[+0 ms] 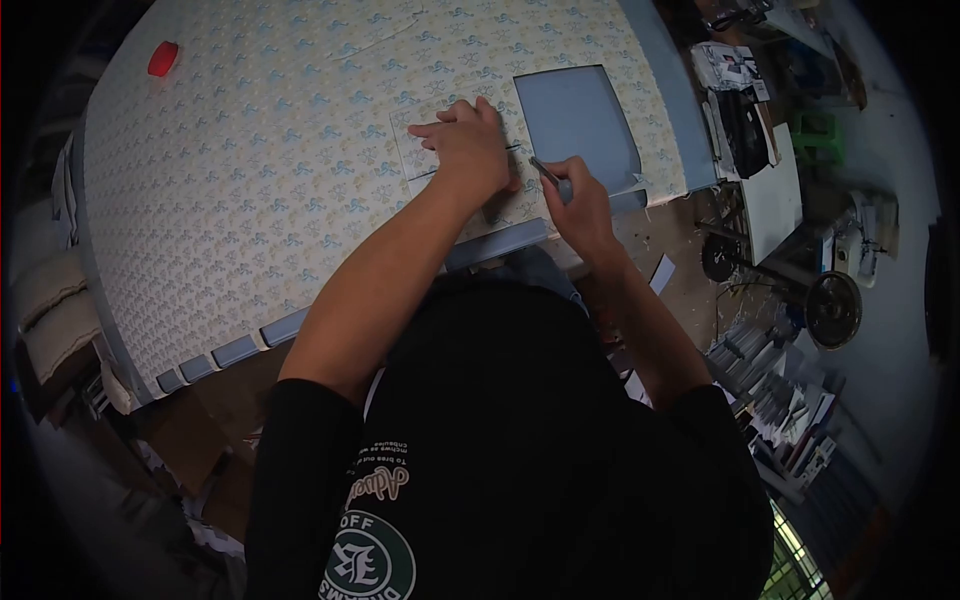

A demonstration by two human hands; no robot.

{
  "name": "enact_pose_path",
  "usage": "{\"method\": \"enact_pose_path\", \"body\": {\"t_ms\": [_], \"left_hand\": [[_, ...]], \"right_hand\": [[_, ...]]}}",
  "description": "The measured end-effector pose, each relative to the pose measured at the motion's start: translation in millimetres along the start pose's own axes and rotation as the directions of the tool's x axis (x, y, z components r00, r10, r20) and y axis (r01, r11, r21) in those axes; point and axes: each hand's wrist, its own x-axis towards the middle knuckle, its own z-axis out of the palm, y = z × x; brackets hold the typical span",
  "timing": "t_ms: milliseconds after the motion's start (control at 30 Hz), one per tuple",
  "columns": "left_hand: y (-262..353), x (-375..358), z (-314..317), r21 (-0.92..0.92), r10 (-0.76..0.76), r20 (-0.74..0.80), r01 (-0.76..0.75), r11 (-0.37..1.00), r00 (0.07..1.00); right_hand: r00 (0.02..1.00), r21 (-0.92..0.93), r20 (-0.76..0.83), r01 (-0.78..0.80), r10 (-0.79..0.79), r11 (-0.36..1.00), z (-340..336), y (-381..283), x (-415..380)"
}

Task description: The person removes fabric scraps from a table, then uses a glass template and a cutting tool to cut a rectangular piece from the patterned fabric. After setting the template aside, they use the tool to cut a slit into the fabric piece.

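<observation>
Patterned sheet (300, 170), a broad cream covering printed with small blue motifs, lies flat over most of the grey-blue surface (672, 90) and runs from the far left edge to the right, where a rectangular window (575, 115) already cut out of it exposes the bare top. Thin and limp by the look of it, the sheet will probably weigh little, slide readily and wrinkle or tear along a cut line if pulled; it is best held by flat pressure close to the cut, not pinched at an edge. A smaller patterned rectangle (420, 150), its outline visible just left of the window, sits under the left hand (468, 145), whose grip is spread, palm and fingers pressed flat down on it. The right hand (580, 205), near the front edge of the surface, has its grip closed round a slim grey cutting tool (548, 172), tip angled towards the left hand and touching the sheet just beside it; whether a straightedge lies under the left hand cannot be told. A small red object (163, 58) rests far left on the sheet, well apart from both hands.
</observation>
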Motion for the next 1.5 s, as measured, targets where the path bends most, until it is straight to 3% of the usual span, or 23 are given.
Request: {"method": "enact_pose_path", "body": {"t_ms": [167,333,700,800,867,967,1000,1067,1100,1133,1167,1233,1333,1500], "left_hand": [[-0.6,0.5,0.6,-0.055,-0.005,0.003,0.006,0.998,1.000],[0.1,-4.0,0.5,-0.024,-0.003,-0.045,0.002,1.000,0.999],[-0.5,-3.6,3.2,-0.024,-0.022,-0.022,0.021,0.999,1.000],[4.2,0.0,18.3,-0.008,-0.026,-0.086,0.026,1.000,0.996],[11.5,9.5,37.6,0.092,-0.108,-0.280,0.139,0.986,0.954],[12.1,1.6,36.9,0.015,-0.154,-0.338,0.169,0.985,0.928],[11.3,-1.3,33.3,0.000,-0.180,-0.324,0.191,0.982,0.929],[7.8,-6.2,26.7,-0.036,-0.121,-0.295,0.115,0.993,0.948],[8.7,0.1,34.8,-0.049,-0.150,-0.280,0.142,0.989,0.948],[12.1,7.4,47.9,-0.021,-0.186,-0.395,0.194,0.981,0.899],[16.9,13.6,61.7,0.004,-0.211,-0.501,0.246,0.969,0.839],[14.6,6.9,52.0,-0.087,-0.224,-0.430,0.207,0.975,0.875],[9.5,-6.0,25.6,-0.226,-0.227,-0.319,0.158,0.961,0.920],[10.4,-11.9,11.7,-0.331,-0.271,-0.218,0.191,0.924,0.937]], "right_hand": [[0.991,0.001,0.037,0.130,-0.129,0.992,13.1,2.7,66.2],[0.994,-0.091,0.044,0.099,-0.095,0.991,29.8,-6.1,114.7],[0.994,-0.098,-0.093,0.056,-0.065,0.994,49.9,-4.3,110.0],[0.994,-0.112,-0.082,0.060,-0.070,0.992,48.4,-3.7,110.1],[0.994,-0.108,-0.064,0.075,-0.083,0.991,44.1,-1.6,114.9],[0.989,-0.071,0.022,0.148,-0.147,0.986,30.7,9.2,125.4],[0.981,-0.039,0.134,0.148,-0.141,0.988,19.2,7.8,132.7],[0.949,0.004,0.278,0.156,-0.151,0.988,-2.4,8.8,155.6],[0.888,0.017,0.417,0.208,-0.196,0.978,-11.3,10.9,173.6],[0.805,0.038,0.546,0.254,-0.233,0.967,-17.6,9.8,190.1],[0.786,0.053,0.569,0.257,-0.241,0.965,-21.6,7.9,205.8],[0.576,0.080,0.758,0.382,-0.305,0.921,-25.4,-1.3,237.0],[0.426,0.126,0.833,0.476,-0.353,0.870,-15.8,-6.6,259.0],[0.317,0.261,0.802,0.577,-0.507,0.774,24.5,-20.3,262.4]]}}
